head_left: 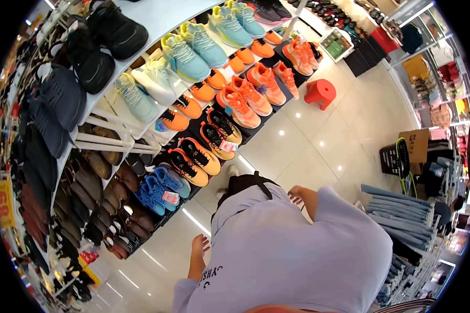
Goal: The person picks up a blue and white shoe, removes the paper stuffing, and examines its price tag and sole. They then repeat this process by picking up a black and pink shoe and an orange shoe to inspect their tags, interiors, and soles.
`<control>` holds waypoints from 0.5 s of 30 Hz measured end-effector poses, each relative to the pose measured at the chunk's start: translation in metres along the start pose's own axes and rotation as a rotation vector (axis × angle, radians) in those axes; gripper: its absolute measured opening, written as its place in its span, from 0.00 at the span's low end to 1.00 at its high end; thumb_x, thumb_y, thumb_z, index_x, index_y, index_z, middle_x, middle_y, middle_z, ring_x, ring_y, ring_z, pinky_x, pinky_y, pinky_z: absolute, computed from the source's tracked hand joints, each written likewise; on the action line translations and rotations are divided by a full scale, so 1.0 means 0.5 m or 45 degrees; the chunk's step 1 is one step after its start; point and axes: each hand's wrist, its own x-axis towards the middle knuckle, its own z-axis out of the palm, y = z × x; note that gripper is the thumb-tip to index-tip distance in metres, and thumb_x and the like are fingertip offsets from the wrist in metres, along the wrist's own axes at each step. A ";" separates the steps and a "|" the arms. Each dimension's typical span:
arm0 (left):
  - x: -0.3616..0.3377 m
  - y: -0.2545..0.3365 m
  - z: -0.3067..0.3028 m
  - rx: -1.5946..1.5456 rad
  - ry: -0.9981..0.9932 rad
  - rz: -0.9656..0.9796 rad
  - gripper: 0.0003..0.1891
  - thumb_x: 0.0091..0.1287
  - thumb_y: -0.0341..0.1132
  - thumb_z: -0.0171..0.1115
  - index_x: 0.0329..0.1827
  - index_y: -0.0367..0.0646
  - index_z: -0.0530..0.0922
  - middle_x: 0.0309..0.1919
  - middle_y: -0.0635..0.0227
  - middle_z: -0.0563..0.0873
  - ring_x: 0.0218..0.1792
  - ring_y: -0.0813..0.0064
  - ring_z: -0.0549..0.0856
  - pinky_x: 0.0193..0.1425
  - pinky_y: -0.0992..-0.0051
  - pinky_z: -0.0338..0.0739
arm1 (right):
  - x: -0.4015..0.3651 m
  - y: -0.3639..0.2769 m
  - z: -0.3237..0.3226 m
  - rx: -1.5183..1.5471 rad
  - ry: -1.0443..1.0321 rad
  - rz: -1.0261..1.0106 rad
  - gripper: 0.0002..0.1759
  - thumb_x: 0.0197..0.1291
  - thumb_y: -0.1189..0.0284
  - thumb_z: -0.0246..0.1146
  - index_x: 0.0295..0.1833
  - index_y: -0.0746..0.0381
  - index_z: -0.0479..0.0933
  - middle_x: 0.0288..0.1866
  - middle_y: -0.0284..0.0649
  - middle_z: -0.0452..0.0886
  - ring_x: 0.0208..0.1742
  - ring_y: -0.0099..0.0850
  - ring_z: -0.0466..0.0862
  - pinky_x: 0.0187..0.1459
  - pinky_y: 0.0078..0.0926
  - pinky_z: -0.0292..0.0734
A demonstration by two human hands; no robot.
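My left hand [200, 244] hangs beside the lavender shirt [297, 245], over the pale tiled floor, with fingers apart and nothing in it. On the other side of my body, my right hand [296, 197] is close to the shirt's hem, its fingers slightly bent and apart; I see no object in it. Nearest to my left hand are blue sneakers [162, 187] with a tag, on the low end of the shoe display. Black-and-orange sneakers [196, 159] and bright orange sneakers [243, 101] continue along that row.
Light blue sneakers [193, 49] and black shoes [115, 31] line the upper shelf [159, 18]. A red stool [320, 94] stands on the tiles [277, 138]. At the right are a black basket [389, 160], a cardboard box [416, 145] and hanging jeans [399, 211].
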 end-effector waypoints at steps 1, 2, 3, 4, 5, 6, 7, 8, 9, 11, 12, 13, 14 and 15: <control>-0.003 0.017 -0.006 0.042 0.026 -0.059 0.24 0.67 0.47 0.54 0.63 0.48 0.68 0.55 0.65 0.77 0.55 0.63 0.76 0.54 0.51 0.69 | -0.007 0.026 0.004 0.042 -0.134 0.033 0.17 0.60 0.62 0.59 0.51 0.59 0.79 0.54 0.43 0.79 0.44 0.39 0.81 0.44 0.41 0.81; 0.001 0.039 -0.010 0.072 0.078 -0.065 0.23 0.66 0.46 0.55 0.63 0.48 0.68 0.54 0.64 0.77 0.56 0.62 0.76 0.53 0.50 0.71 | -0.082 0.004 0.008 0.043 -0.198 0.058 0.18 0.60 0.62 0.59 0.53 0.57 0.78 0.56 0.41 0.79 0.49 0.39 0.81 0.48 0.43 0.80; 0.029 0.052 -0.021 0.078 0.065 -0.065 0.23 0.66 0.46 0.55 0.63 0.48 0.68 0.54 0.64 0.77 0.56 0.62 0.76 0.53 0.50 0.71 | -0.070 0.000 0.005 0.052 -0.188 0.063 0.18 0.60 0.62 0.59 0.53 0.57 0.78 0.56 0.41 0.79 0.49 0.39 0.81 0.48 0.43 0.80; 0.057 0.062 -0.034 -0.017 0.111 -0.001 0.23 0.67 0.45 0.55 0.63 0.48 0.68 0.55 0.63 0.77 0.56 0.62 0.76 0.53 0.51 0.72 | -0.043 0.007 0.003 0.047 -0.191 0.019 0.17 0.61 0.61 0.58 0.53 0.54 0.78 0.54 0.39 0.81 0.47 0.37 0.81 0.48 0.47 0.78; 0.067 0.061 -0.036 -0.113 0.162 0.061 0.23 0.67 0.45 0.55 0.63 0.47 0.68 0.55 0.63 0.77 0.57 0.62 0.76 0.53 0.51 0.72 | -0.017 0.013 0.001 0.040 -0.198 -0.026 0.16 0.61 0.60 0.58 0.53 0.51 0.78 0.51 0.36 0.83 0.45 0.34 0.82 0.48 0.51 0.76; 0.038 0.086 -0.013 -0.109 0.161 0.061 0.23 0.67 0.45 0.55 0.63 0.47 0.68 0.55 0.63 0.77 0.57 0.62 0.76 0.53 0.51 0.72 | -0.018 -0.019 -0.010 0.022 -0.170 -0.060 0.16 0.60 0.61 0.59 0.52 0.49 0.78 0.52 0.34 0.83 0.47 0.34 0.82 0.48 0.52 0.76; 0.013 0.128 0.015 -0.213 0.168 0.155 0.23 0.67 0.45 0.54 0.63 0.48 0.68 0.56 0.63 0.76 0.57 0.62 0.76 0.53 0.53 0.73 | -0.021 -0.058 -0.024 -0.014 -0.122 -0.101 0.14 0.59 0.62 0.60 0.51 0.50 0.79 0.53 0.34 0.82 0.50 0.35 0.81 0.49 0.53 0.76; -0.016 0.166 0.043 -0.316 0.175 0.250 0.22 0.68 0.44 0.54 0.62 0.48 0.68 0.56 0.63 0.76 0.57 0.62 0.76 0.53 0.55 0.74 | -0.024 -0.103 -0.049 -0.086 -0.156 -0.189 0.15 0.58 0.64 0.60 0.50 0.56 0.79 0.55 0.38 0.79 0.52 0.40 0.80 0.40 0.45 0.82; -0.025 0.183 0.062 -0.312 0.175 0.259 0.22 0.68 0.44 0.54 0.62 0.48 0.68 0.56 0.63 0.76 0.57 0.62 0.76 0.53 0.55 0.74 | -0.001 -0.143 -0.073 -0.119 -0.089 -0.263 0.15 0.58 0.65 0.61 0.49 0.57 0.79 0.54 0.39 0.79 0.51 0.40 0.82 0.39 0.46 0.82; -0.026 0.208 0.120 -0.301 0.146 0.302 0.21 0.68 0.44 0.52 0.62 0.48 0.67 0.57 0.63 0.76 0.57 0.62 0.76 0.53 0.58 0.74 | 0.033 -0.247 -0.137 -0.237 -0.010 -0.362 0.18 0.57 0.65 0.59 0.51 0.63 0.78 0.56 0.47 0.78 0.48 0.41 0.84 0.39 0.48 0.83; -0.019 0.208 0.150 -0.308 0.142 0.301 0.21 0.68 0.44 0.52 0.62 0.48 0.67 0.57 0.63 0.76 0.57 0.62 0.76 0.53 0.58 0.74 | 0.040 -0.310 -0.179 -0.468 0.027 -0.384 0.16 0.58 0.68 0.62 0.53 0.57 0.77 0.52 0.40 0.79 0.49 0.39 0.82 0.42 0.52 0.82; -0.010 0.200 0.176 -0.323 0.163 0.264 0.21 0.68 0.44 0.52 0.62 0.48 0.67 0.56 0.63 0.76 0.56 0.62 0.77 0.52 0.58 0.75 | -0.048 -0.379 -0.221 -0.321 0.115 -0.405 0.25 0.56 0.64 0.66 0.59 0.57 0.74 0.54 0.42 0.78 0.49 0.41 0.82 0.42 0.52 0.82; -0.001 0.193 0.206 -0.340 0.184 0.230 0.21 0.68 0.44 0.52 0.62 0.48 0.67 0.56 0.63 0.76 0.56 0.62 0.77 0.52 0.58 0.75 | -0.045 -0.428 -0.278 -0.310 0.139 -0.520 0.32 0.54 0.62 0.67 0.65 0.57 0.70 0.54 0.44 0.78 0.48 0.42 0.82 0.43 0.52 0.82; 0.004 0.186 0.241 -0.366 0.201 0.170 0.21 0.68 0.44 0.52 0.62 0.48 0.67 0.57 0.63 0.76 0.55 0.62 0.77 0.52 0.57 0.74 | -0.047 -0.476 -0.335 -0.236 0.178 -0.609 0.34 0.53 0.62 0.67 0.67 0.57 0.68 0.54 0.44 0.78 0.48 0.41 0.82 0.43 0.51 0.82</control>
